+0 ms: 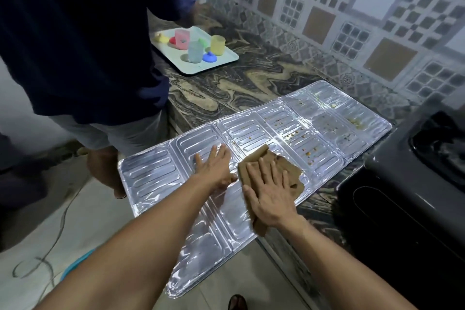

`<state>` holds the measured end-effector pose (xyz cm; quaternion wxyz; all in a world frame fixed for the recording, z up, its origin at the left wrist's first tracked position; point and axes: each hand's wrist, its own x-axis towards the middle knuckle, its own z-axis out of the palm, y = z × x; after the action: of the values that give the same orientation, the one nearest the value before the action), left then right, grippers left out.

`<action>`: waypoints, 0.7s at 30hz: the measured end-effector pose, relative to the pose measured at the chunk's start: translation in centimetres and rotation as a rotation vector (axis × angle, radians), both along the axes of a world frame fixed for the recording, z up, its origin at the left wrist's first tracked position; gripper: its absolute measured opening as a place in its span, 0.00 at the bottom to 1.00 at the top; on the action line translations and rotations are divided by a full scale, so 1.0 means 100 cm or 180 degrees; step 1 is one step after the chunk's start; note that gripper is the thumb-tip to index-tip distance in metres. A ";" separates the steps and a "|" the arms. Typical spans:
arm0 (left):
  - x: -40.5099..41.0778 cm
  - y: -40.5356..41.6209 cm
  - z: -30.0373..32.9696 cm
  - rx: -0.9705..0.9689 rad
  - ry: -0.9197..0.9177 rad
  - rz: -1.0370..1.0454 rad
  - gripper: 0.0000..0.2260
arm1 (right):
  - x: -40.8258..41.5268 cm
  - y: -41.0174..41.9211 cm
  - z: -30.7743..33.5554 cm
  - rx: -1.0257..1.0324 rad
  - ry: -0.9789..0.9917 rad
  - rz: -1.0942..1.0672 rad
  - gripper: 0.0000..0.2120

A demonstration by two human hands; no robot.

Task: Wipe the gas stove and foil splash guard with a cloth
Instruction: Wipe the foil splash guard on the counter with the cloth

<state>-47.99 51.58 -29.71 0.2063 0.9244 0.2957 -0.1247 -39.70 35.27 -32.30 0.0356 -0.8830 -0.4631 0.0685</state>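
The right hand (270, 194) is laid flat on a brown cloth (270, 171), fingers straight and spread, so the cloth is pressed down rather than grabbed — nothing is curled around it. The cloth is crumpled, with one corner folded up at the far side and a strip poking out under the wrist. The left hand (216, 166) is spread flat too, palm down, planted straight on the foil splash guard (289, 128) just beside the cloth; nothing is held by it.

The splash guard is laid flat and unfolded, shiny silver foil stamped with rows of oblong ridges and split into panels by creases. Its far end is rested on the marbled counter (226, 83), while the near end is hung out past the counter edge over the floor. The panels beyond the cloth are speckled with brownish-yellow crumbs and spots; the panels near the hands look pretty clean.

The gas stove (415, 184), dark and glossy, is parked just past the splash guard's right edge. Further back on the counter from the guard, a pale tray (226, 58) with coloured plastic cups is seen, and a second person in a navy shirt (88, 33) is stood next to it.
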 end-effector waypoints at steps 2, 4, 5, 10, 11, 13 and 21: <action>0.005 0.003 -0.002 0.0119 0.0056 -0.0013 0.39 | 0.013 -0.001 -0.001 0.0037 0.0034 -0.0266 0.33; 0.008 0.003 -0.001 0.0143 0.0045 0.0002 0.40 | 0.032 -0.005 -0.003 0.0049 -0.0001 -0.0603 0.31; 0.009 0.001 0.001 0.0133 0.0022 0.0022 0.40 | 0.043 -0.007 -0.004 0.0014 -0.0016 -0.0782 0.30; 0.009 -0.005 0.013 0.0201 -0.0014 0.0151 0.40 | 0.069 0.011 -0.001 -0.0026 0.0199 -0.1504 0.31; 0.008 -0.005 0.014 0.0206 -0.0013 0.0153 0.40 | 0.064 0.015 -0.001 -0.0047 0.0202 -0.1329 0.32; 0.009 -0.005 0.013 0.0217 -0.0030 0.0151 0.40 | 0.047 0.016 -0.004 -0.0041 0.0120 -0.0619 0.31; 0.013 -0.002 0.013 0.0349 0.0037 0.0175 0.41 | 0.056 0.052 0.002 -0.0147 0.0087 0.0572 0.28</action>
<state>-46.72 51.43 -28.41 0.1570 0.9251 0.3285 -0.1079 -34.10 40.43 -32.12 0.0153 -0.8375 -0.5381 0.0941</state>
